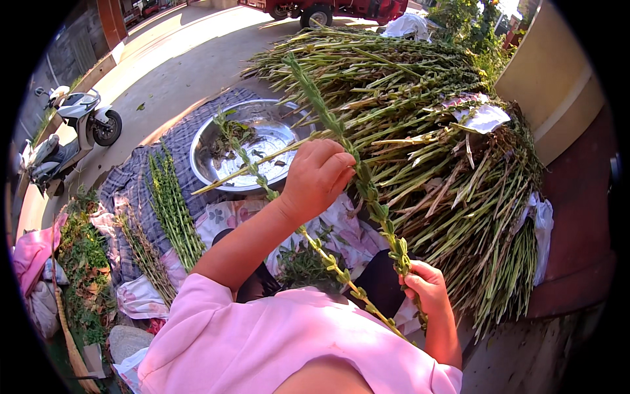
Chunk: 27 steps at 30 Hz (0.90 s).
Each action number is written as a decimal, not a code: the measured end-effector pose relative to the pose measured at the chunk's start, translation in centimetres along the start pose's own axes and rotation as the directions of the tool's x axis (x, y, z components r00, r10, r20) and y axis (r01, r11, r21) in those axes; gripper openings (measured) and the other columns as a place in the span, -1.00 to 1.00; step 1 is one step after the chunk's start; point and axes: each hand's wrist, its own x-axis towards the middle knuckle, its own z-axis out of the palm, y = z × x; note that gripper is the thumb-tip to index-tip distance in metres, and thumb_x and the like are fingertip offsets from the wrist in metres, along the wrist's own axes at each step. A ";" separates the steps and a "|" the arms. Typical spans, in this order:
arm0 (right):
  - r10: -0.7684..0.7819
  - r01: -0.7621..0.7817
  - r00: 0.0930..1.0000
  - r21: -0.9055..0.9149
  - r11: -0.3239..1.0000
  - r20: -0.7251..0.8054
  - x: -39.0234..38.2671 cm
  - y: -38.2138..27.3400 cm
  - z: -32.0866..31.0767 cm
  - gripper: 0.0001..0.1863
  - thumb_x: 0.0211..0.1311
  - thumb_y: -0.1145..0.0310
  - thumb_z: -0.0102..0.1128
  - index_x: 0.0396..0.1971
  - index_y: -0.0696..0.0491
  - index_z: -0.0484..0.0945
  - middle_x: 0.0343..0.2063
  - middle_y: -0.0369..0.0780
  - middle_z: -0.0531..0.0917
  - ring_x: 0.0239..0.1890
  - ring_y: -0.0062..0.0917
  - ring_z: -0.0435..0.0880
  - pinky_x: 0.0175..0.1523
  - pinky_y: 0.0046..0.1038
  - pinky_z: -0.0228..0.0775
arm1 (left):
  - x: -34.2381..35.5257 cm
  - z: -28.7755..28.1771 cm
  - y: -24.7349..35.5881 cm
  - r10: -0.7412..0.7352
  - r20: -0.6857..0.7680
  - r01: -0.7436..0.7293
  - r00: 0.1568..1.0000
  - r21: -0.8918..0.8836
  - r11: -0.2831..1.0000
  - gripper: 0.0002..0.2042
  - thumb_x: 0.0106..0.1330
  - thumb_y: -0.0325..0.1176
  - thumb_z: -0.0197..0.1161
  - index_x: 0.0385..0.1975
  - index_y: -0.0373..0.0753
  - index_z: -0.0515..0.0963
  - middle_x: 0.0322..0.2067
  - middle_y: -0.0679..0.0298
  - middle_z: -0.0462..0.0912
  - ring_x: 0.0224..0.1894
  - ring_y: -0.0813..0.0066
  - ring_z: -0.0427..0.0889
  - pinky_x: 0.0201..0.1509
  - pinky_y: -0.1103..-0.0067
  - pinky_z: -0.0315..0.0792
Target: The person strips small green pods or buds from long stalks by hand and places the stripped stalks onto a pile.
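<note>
A long green stalk (376, 203), thickly set with pods that look like sesame, slants across in front of me. My left hand (318, 176) is closed, its fingers pinching the upper middle of that stalk. Lower down, my right hand (426, 285) wraps round the same stalk near its lower part. A second, thinner pod-bearing stalk (326, 259) runs from the basin toward my lap, partly hidden beneath my left forearm; I cannot tell whether a hand holds it. Loose green leaves (308, 268) lie between my knees.
A metal basin (195, 154) holding leaf scraps stands on a checked cloth (134, 174). A big heap of cut stalks (420, 151) fills the right side. Bundled stalks (174, 210) lie to the left. A scooter (82, 125) and a red vehicle (354, 8) stand farther off.
</note>
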 end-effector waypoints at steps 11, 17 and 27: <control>-0.080 0.080 0.997 -0.037 0.996 -0.008 -0.1 0.5 1.7 -0.82 0.08 0.54 0.02 -0.28 0.19 0.51 -0.53 -0.31 0.50 -0.68 -0.77 0.32 -0.61 -0.74 0.13 | -1.8 1.2 0.2 -0.341 -0.090 0.326 0.936 -0.144 0.934 -0.83 -0.06 -0.54 0.30 -0.51 -0.29 0.43 -0.51 0.27 0.38 -0.55 0.47 0.38 -0.52 0.60 0.27; -0.182 0.171 0.982 -0.158 0.972 -0.056 0.2 1.2 2.4 -0.79 0.11 0.57 0.00 -0.23 0.21 0.48 -0.55 -0.34 0.48 -0.68 -0.79 0.31 -0.59 -0.75 0.13 | -2.2 1.0 0.4 -0.398 -0.080 0.377 0.914 -0.197 0.905 -0.85 -0.04 -0.52 0.29 -0.55 -0.29 0.41 -0.56 0.30 0.34 -0.60 0.54 0.32 -0.55 0.64 0.23; -0.469 0.411 0.883 -0.512 0.755 0.017 0.8 1.7 3.6 -0.80 0.11 0.63 -0.01 -0.24 0.19 0.48 -0.55 -0.40 0.36 -0.66 -0.82 0.27 -0.59 -0.76 0.07 | -2.5 1.6 0.1 -0.758 0.063 0.671 0.649 -0.516 0.532 -0.85 0.04 -0.46 0.25 -0.61 -0.30 0.40 -0.62 0.36 0.35 -0.60 0.64 0.32 -0.54 0.67 0.23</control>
